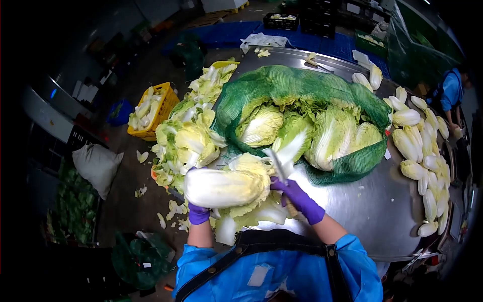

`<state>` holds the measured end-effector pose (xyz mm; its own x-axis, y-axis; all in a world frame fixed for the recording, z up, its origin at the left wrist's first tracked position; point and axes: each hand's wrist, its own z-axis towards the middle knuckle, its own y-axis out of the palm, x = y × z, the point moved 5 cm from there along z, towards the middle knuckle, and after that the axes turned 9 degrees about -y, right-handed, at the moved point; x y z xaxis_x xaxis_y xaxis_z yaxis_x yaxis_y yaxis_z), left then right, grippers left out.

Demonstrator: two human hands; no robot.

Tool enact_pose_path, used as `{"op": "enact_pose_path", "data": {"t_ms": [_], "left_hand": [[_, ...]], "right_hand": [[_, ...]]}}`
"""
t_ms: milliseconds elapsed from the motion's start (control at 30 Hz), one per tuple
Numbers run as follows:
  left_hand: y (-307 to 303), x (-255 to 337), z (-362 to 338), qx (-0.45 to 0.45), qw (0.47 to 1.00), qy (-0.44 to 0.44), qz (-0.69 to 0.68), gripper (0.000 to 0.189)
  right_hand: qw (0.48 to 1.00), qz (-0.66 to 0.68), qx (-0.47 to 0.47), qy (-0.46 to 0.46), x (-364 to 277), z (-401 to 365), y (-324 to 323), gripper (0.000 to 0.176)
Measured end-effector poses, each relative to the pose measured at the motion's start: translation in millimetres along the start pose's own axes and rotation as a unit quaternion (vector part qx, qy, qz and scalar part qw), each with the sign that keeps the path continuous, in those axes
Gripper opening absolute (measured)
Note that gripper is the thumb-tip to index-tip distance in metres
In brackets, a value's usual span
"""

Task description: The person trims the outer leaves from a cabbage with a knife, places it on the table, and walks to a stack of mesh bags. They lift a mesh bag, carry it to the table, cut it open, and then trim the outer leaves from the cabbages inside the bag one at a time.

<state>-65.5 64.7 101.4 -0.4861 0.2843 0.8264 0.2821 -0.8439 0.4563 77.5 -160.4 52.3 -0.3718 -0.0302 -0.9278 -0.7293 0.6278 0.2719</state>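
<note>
Head view: we seem to be trimming a cabbage point(221, 188), held before the net bag point(282, 80).
Our left hand point(199, 211) grasps its white end; our right hand point(302, 198), angled inward, grips a knife point(277, 167) beside the leafy end, blade pointing away. Any next cut would call for a steady left hold.

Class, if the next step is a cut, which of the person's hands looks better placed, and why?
Probably the right hand: it holds the knife, near the leafy end of the nearest cabbage, while the left hand is occupied with that cabbage's white end.
</note>
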Motion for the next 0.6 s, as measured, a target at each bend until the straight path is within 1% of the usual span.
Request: {"op": "enact_pose_path", "data": {"t_ms": [67, 100, 133, 200, 233, 267, 300, 333, 367, 400, 433, 467, 500, 533, 600], "left_hand": [[28, -3, 19, -0.043, 0.984, -0.023, -0.174, 0.031], [48, 3, 21, -0.051, 0.994, 0.004, -0.094, 0.016], [49, 5, 23, -0.087, 0.995, 0.039, -0.025, 0.02], [17, -19, 20, -0.01, 0.989, -0.115, -0.092, 0.027], [33, -7, 26, 0.058, 0.996, -0.03, -0.061, 0.034], [51, 4, 30, 0.124, 0.99, 0.056, -0.029, 0.042], [34, -12, 23, 0.105, 0.993, -0.003, -0.051, 0.06], [-10, -65, -7, 0.169, 0.956, -0.129, -0.2, 0.071], [-9, -78, -9, 0.126, 0.969, -0.099, -0.186, 0.071], [2, -86, -8, 0.083, 0.98, -0.068, -0.17, 0.072], [9, -87, -3, 0.085, 0.98, -0.063, -0.171, 0.072], [11, -95, -5, 0.182, 0.951, -0.125, -0.218, 0.073], [10, -102, -11, 0.273, 0.907, -0.183, -0.263, 0.074], [6, -104, -8, 0.272, 0.908, -0.178, -0.265, 0.074], [-4, -108, -11, 0.262, 0.903, -0.165, -0.297, 0.074]], "right_hand": [[0.994, 0.111, -0.01, 0.009, 9, -2, 22, 0.044], [0.986, 0.166, 0.013, -0.018, 8, 2, 27, 0.036], [0.986, 0.165, 0.013, -0.018, 8, 2, 27, 0.036], [0.978, 0.184, 0.079, -0.061, 6, 3, 21, 0.031], [0.971, 0.202, 0.107, -0.068, 0, 0, 19, 0.026], [0.967, 0.194, 0.124, -0.109, -2, -1, 18, 0.026], [0.968, 0.161, 0.149, -0.122, -1, -2, 16, 0.025], [0.967, 0.129, 0.173, -0.134, 1, -4, 15, 0.025], [0.968, 0.127, 0.171, -0.135, 6, -5, 16, 0.025], [0.969, 0.09, 0.2, -0.113, 13, -8, 13, 0.024], [0.969, 0.051, 0.226, -0.089, 18, -10, 11, 0.024], [0.97, 0.047, 0.222, -0.083, 23, -16, 12, 0.024], [0.972, 0.042, 0.217, -0.084, 24, -20, 13, 0.022], [0.972, 0.038, 0.211, -0.092, 20, -18, 12, 0.021], [0.971, 0.054, 0.218, -0.077, 20, -19, 4, 0.023]]}}
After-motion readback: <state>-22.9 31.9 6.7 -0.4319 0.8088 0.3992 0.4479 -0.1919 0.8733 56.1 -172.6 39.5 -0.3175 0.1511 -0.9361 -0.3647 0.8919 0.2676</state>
